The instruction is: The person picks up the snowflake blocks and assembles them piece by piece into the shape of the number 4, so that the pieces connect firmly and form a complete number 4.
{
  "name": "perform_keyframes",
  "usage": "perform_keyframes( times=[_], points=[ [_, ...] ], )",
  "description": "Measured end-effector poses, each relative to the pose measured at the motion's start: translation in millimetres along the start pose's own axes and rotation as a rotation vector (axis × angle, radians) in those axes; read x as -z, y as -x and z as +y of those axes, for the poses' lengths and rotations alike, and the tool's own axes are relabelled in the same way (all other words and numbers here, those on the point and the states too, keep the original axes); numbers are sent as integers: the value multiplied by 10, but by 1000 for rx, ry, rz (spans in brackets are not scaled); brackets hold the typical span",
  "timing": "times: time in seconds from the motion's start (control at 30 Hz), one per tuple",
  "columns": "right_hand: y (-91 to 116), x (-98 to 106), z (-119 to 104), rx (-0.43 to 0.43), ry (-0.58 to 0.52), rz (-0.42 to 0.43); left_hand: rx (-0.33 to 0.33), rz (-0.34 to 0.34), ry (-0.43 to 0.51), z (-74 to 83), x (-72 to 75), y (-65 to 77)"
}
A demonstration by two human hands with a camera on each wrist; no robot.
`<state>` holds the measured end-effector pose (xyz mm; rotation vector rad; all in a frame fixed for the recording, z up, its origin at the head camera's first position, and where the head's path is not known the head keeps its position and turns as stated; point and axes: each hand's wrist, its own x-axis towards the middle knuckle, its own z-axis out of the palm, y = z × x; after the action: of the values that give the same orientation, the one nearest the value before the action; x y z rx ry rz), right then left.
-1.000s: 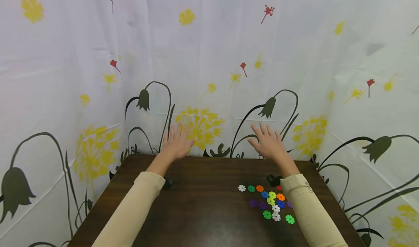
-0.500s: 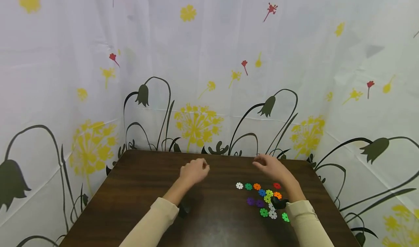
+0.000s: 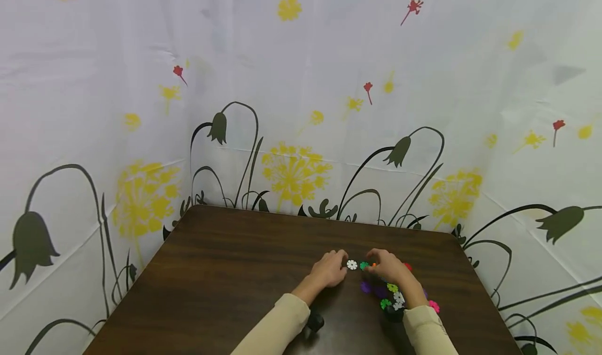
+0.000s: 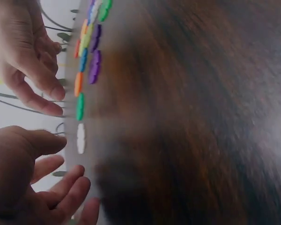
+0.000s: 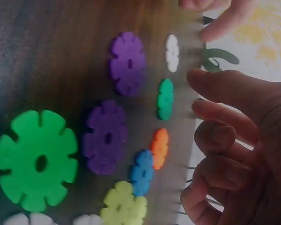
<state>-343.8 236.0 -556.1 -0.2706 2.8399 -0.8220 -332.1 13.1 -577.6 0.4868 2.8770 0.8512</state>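
My left hand point(image 3: 328, 268) is just left of a white notched plastic disc point(image 3: 352, 264), fingers loosely bent and apart, holding nothing. In the left wrist view, its thumb and fingers point(image 4: 70, 187) spread close to that disc. My right hand point(image 3: 391, 267) hovers over the group of discs, near a teal disc point(image 5: 165, 99) and an orange disc point(image 5: 159, 148). Nothing is between its thumb and curved fingers in the right wrist view. Two purple discs point(image 5: 127, 63), a blue disc point(image 5: 142, 172) and a large-looking green disc point(image 5: 37, 160) lie flat nearby. The right hand and forearm hide part of the group.
More discs lie on the dark wooden table point(image 3: 226, 271), including a yellow-green disc point(image 3: 392, 287), a pink disc point(image 3: 434, 306) and a red disc point(image 3: 407, 266). A flower-printed white curtain point(image 3: 301, 83) hangs behind the table's far edge. Dark camera mounts sit under both wrists.
Both hands have come down from raised, outstretched positions above the far edge to the discs. The left hand moved right and its fingers bent; the right hand lowered toward the teal and orange discs.
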Motion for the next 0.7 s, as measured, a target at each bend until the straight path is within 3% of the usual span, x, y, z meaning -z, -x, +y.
perform_keyframes(
  times=[0.03,0.23,0.4,0.7],
  points=[
    [-3,-14,17,-2,7,5,33,-29,-2,120,98,72],
    [-8,-100,60,-22,3,-13,52,-18,-144,226,15,9],
    [7,-125,65,-49,33,24,32,-7,-231,251,-96,-37],
    [-70,-147,90,-57,98,5,26,62,-262,222,-170,-101]
  ],
)
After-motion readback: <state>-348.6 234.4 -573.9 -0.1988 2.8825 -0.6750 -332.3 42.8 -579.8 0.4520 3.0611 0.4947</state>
